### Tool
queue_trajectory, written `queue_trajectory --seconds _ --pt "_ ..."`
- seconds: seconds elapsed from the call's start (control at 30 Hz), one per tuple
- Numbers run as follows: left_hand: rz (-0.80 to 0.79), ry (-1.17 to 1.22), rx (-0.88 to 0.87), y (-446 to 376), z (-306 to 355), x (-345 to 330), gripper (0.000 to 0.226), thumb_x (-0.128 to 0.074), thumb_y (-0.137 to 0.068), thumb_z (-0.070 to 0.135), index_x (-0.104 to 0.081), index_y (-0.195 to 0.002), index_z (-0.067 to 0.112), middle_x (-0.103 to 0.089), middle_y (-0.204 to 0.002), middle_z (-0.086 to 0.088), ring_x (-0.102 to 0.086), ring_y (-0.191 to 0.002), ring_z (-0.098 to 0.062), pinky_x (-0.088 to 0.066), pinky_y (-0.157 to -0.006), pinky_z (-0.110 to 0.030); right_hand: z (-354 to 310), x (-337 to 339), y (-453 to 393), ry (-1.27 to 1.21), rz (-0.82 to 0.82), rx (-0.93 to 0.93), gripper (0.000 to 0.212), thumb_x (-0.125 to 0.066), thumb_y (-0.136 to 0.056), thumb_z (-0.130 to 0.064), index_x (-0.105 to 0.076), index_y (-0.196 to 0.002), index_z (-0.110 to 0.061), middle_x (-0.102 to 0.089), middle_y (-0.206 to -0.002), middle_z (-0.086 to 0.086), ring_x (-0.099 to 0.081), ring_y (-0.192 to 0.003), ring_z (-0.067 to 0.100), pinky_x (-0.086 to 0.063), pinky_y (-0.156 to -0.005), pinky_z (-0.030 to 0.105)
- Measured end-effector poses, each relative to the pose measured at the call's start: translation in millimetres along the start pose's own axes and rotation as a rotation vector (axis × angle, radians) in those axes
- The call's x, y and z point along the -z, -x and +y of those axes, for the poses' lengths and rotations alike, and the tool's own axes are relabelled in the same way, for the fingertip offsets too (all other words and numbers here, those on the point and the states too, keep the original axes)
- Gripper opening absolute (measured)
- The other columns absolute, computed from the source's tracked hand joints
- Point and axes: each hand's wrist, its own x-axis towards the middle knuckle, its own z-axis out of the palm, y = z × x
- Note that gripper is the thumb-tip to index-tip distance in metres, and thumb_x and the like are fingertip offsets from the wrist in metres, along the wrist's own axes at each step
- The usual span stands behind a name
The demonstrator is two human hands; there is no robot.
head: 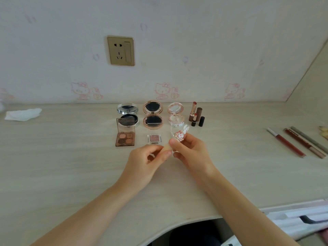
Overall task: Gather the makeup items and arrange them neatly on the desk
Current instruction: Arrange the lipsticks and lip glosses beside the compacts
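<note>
My right hand (190,150) grips a small clear case with a white rabbit figure (181,133) on it, lid raised, just above the desk (71,166). My left hand (148,159) pinches a beige piece (167,148) at the case's lower end. Behind them stand three open round compacts: silver (127,113), rose-gold (152,115) and pink (176,113). In front of these lie a brown four-pan eyeshadow palette (125,134) and a small clear square pan (154,138). Uncapped lipsticks and caps (196,114) stand to the right.
Three long slim pencils or lip tubes (300,142) lie on the desk at the far right. A crumpled white tissue (23,114) sits at the far left by the wall. A gold wall socket (121,50) is above. The desk's curved front edge runs bottom right.
</note>
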Motion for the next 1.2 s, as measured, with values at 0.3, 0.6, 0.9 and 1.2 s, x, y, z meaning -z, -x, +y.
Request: queue_trajectory --seconds 0.3,0.6,0.9,1.2 --pt "-0.121 0.027 0.026 3.6 -5.2 -0.2 0.027 -0.050 -0.091 0.046 -0.070 -0.082 0.030 -0.071 -0.076 0.012 -0.064 -0.074 -0.007 -0.048 -0.072 -0.021 4.1 3.3 2.7 0.036 -0.020 0.043 0.003 -0.076 -0.078 -0.024 -0.074 -0.078 -0.024 -0.067 -0.070 -0.009 -0.055 -0.061 0.004 -0.044 -0.066 0.028" --pt "-0.175 0.102 0.043 0.9 -6.7 2.4 0.045 -0.045 -0.093 0.048 -0.069 -0.077 0.013 -0.071 -0.074 0.005 -0.065 -0.080 -0.005 -0.045 -0.077 -0.014 6.1 2.5 2.2 -0.030 -0.065 0.068 0.003 -0.072 -0.083 -0.019 -0.072 -0.084 -0.016 -0.069 -0.078 0.003 -0.060 -0.072 0.017 -0.046 -0.074 0.034" --pt "-0.186 0.192 0.105 0.9 0.7 6.3 0.036 -0.047 -0.096 0.042 -0.070 -0.071 0.030 -0.072 -0.077 -0.001 -0.065 -0.087 -0.019 -0.045 -0.079 -0.019 -1.5 1.7 5.0 -0.334 -0.201 0.013 0.041 -0.066 -0.080 -0.002 -0.055 -0.119 -0.005 -0.063 -0.090 0.010 -0.058 -0.078 0.026 -0.050 -0.074 0.034" --pt "-0.177 0.165 0.076 0.8 -1.4 5.7 0.040 -0.052 -0.091 0.045 -0.071 -0.085 0.011 -0.073 -0.078 0.006 -0.057 -0.070 -0.002 -0.044 -0.068 -0.012 1.4 5.6 4.7 -0.318 -0.151 0.019 0.045 -0.069 -0.079 0.000 -0.056 -0.121 -0.008 -0.068 -0.095 0.013 -0.064 -0.088 0.029 -0.052 -0.083 0.037"
